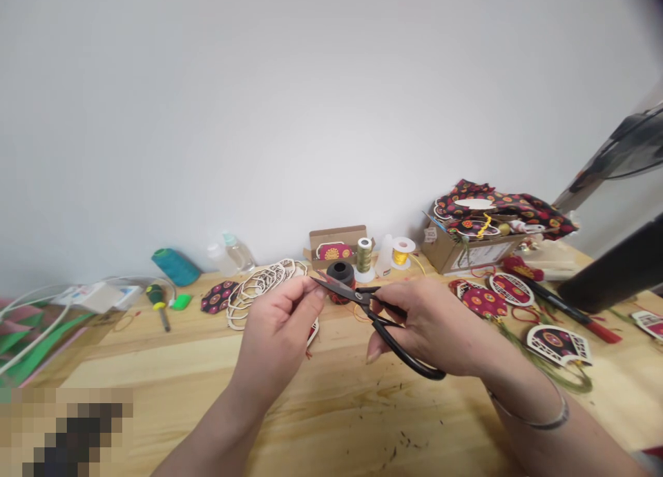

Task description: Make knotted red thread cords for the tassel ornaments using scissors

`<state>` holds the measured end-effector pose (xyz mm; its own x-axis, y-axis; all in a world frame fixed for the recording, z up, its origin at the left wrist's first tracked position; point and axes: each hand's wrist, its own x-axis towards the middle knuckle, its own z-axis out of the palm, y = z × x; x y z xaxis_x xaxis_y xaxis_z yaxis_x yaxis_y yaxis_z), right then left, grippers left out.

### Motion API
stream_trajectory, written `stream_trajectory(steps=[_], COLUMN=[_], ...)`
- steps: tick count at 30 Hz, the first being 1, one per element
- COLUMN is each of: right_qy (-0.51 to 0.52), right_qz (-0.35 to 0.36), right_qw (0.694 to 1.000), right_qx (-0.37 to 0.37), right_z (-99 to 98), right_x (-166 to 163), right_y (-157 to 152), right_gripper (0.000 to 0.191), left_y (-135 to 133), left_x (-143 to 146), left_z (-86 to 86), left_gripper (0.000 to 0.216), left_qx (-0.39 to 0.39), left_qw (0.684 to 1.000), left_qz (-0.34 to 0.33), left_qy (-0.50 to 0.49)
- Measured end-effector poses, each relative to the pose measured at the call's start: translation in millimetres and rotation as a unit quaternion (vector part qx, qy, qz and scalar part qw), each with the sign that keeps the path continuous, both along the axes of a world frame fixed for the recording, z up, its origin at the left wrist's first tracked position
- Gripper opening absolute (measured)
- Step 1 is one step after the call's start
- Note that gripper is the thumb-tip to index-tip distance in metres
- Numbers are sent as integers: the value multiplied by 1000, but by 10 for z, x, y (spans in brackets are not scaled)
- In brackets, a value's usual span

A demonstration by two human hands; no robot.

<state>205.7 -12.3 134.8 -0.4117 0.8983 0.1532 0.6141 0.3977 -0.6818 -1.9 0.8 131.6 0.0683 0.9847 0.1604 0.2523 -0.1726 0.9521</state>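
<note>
My right hand [425,325] grips a pair of black-handled scissors [365,299], with fingers through the loops and the blades pointing left. The blades look slightly parted. Their tips reach the pinched fingertips of my left hand [284,328]. Whatever lies between those fingertips is too small or hidden to name. Just below the left fingers shows the pale edge of an ornament [313,333] with a bit of red thread; I cannot tell whether it is held or lies on the table. Behind the blades stands a dark thread spool [340,273].
Pale wooden cut-outs [251,297] and a patterned fabric piece [220,296] lie left, near a screwdriver [157,301] and teal thread cone [175,266]. A cardboard box [450,249] heaped with fabric stands back right. Fan-shaped [556,344] and oval ornaments [512,289] lie before it.
</note>
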Motion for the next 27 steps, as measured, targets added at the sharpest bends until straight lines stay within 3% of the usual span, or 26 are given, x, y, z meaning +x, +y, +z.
stream_trajectory(steps=[8, 19, 27], right_qy=[-39, -4, -19], right_qz=[-27, -31, -48], right_qw=[999, 1000, 998], right_qx=[16, 4, 19], right_z=[-28, -22, 22], right_x=[17, 15, 119], right_y=[18, 28, 31], right_gripper=[20, 21, 17], left_y=[2, 2, 72], left_x=[0, -4, -71], left_z=[-16, -32, -82], left_gripper=[21, 20, 19], left_qx=[0, 9, 32], left_qw=[1000, 1000, 997], left_qz=[-1, 3, 38], left_qy=[-1, 0, -59])
